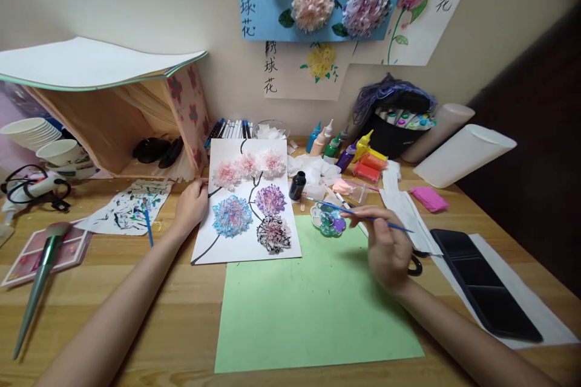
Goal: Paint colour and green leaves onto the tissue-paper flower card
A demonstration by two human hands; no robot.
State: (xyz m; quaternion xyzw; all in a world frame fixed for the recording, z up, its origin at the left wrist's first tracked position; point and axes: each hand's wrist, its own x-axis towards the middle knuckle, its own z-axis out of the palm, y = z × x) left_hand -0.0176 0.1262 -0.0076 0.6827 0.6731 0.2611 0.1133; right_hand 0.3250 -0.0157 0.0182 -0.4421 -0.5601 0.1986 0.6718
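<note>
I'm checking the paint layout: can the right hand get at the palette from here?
Probably yes: the right hand is close beside the palette, and nothing seems to block it; only the blue brush it holds slants across.

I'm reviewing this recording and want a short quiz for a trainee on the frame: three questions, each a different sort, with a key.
1. What does the right hand hold?
2. True or false: the left hand is at the right edge of the flower picture.
3. Fill the gap: the big paper sheet nearest the person is ____ in colour.

Key:
1. A thin blue paintbrush.
2. False; it is at the left edge.
3. Green.
</note>
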